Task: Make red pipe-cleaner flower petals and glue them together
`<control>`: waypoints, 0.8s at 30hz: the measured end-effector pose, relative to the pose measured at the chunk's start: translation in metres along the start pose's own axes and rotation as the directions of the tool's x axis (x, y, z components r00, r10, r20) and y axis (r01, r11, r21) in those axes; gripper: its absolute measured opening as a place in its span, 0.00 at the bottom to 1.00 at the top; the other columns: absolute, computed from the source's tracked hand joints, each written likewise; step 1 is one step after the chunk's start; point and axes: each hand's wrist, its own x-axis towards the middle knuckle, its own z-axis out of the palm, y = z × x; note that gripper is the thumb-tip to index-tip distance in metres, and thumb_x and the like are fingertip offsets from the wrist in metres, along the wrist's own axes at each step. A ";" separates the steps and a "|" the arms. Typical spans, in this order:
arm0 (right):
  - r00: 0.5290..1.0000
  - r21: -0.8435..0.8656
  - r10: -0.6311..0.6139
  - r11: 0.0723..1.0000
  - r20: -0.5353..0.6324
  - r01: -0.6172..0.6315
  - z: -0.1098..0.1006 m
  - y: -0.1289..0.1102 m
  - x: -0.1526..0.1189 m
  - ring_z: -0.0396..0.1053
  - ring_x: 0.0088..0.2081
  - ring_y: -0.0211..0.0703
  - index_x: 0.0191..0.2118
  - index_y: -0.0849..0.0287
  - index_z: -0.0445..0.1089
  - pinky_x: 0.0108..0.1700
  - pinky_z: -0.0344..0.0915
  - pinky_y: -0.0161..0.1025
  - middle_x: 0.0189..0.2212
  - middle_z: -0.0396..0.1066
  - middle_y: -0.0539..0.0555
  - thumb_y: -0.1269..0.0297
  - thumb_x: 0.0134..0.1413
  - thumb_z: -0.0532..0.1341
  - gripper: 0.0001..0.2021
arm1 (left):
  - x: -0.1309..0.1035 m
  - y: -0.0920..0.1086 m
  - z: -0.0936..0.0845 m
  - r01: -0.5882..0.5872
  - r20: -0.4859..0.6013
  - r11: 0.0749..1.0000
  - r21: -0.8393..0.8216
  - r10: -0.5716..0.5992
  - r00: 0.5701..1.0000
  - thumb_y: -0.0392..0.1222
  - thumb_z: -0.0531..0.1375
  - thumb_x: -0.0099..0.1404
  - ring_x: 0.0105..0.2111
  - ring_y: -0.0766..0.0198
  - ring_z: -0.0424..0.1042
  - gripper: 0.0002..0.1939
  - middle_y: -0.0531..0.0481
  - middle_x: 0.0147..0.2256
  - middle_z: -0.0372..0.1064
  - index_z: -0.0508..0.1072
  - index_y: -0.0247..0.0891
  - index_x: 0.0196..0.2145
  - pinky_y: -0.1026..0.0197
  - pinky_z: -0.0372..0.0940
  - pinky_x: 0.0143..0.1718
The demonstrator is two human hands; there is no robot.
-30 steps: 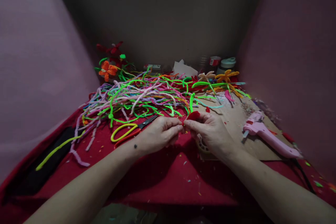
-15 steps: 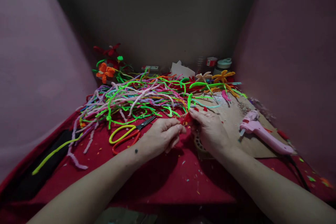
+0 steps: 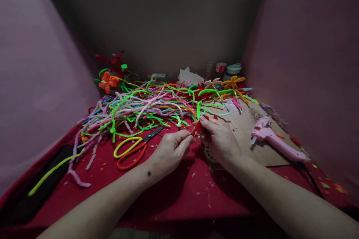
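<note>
A small red fuzzy piece, apparently of bent chenille stem, sits in the gap between the two hands, held up over a dark red cloth. The left hand has its fingers curled in, with thumb and forefinger pinched together at the piece's near left end. The right hand is nearly closed too, its thumb and fingertips gripping the upper right end and hiding part of it. The hands are near each other, the piece bridging them

Just beyond the piece stands a bright green fuzzy strip, in front of a broad tangled heap of multicoloured chenille stems. Scissors with yellow and red handles and dark blades lie open to the left of the left hand. Partly under the right hand is a round yellowish object with dark holes. Farther right, a pink glue gun rests on a flat brown cardboard sheet
</note>
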 end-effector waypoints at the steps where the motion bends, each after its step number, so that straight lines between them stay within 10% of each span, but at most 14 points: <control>1: 1.000 0.000 0.010 1.000 0.009 -0.010 -0.001 0.001 0.001 0.54 0.16 0.30 0.19 0.61 0.64 0.17 0.46 0.30 0.14 0.61 0.46 0.58 0.42 0.63 0.13 | 0.000 0.000 0.000 -0.005 0.001 1.000 0.024 0.005 1.000 0.46 0.53 0.61 0.15 0.74 0.49 0.13 0.59 0.15 0.51 0.63 0.35 0.23 0.69 0.45 0.17; 7: 0.980 -0.030 0.115 0.993 0.160 -0.112 -0.003 0.001 0.003 0.55 0.14 0.29 0.20 0.62 0.66 0.16 0.48 0.30 0.13 0.63 0.46 0.58 0.40 0.65 0.12 | 0.003 0.003 -0.006 0.089 0.093 0.990 -0.112 -0.079 0.993 0.49 0.51 0.62 0.15 0.73 0.47 0.14 0.60 0.15 0.49 0.66 0.35 0.29 0.68 0.45 0.17; 10: 0.986 -0.043 0.126 0.992 0.109 -0.122 -0.003 0.000 0.002 0.54 0.13 0.28 0.18 0.62 0.64 0.15 0.47 0.29 0.12 0.62 0.46 0.60 0.38 0.65 0.12 | 0.003 -0.003 -0.008 -0.046 0.046 0.978 0.202 0.037 0.998 0.46 0.49 0.64 0.17 0.71 0.52 0.14 0.58 0.17 0.53 0.65 0.36 0.27 0.67 0.50 0.20; 16: 0.994 -0.051 0.110 0.993 0.012 -0.109 -0.002 -0.003 0.002 0.54 0.13 0.28 0.19 0.61 0.62 0.14 0.47 0.28 0.12 0.59 0.43 0.61 0.40 0.64 0.12 | 0.001 -0.022 -0.010 -0.327 0.077 0.459 0.826 0.483 0.872 0.35 0.48 0.63 0.20 0.68 0.57 0.11 0.53 0.19 0.59 0.65 0.37 0.24 0.65 0.51 0.23; 24: 0.998 -0.068 0.059 0.996 -0.007 -0.060 0.000 -0.004 0.000 0.52 0.13 0.26 0.18 0.61 0.60 0.15 0.47 0.27 0.12 0.58 0.43 0.61 0.43 0.63 0.14 | 0.001 -0.004 -0.008 -0.209 -0.047 0.681 0.702 0.338 0.940 0.43 0.49 0.65 0.19 0.70 0.61 0.09 0.56 0.20 0.62 0.66 0.39 0.35 0.68 0.55 0.24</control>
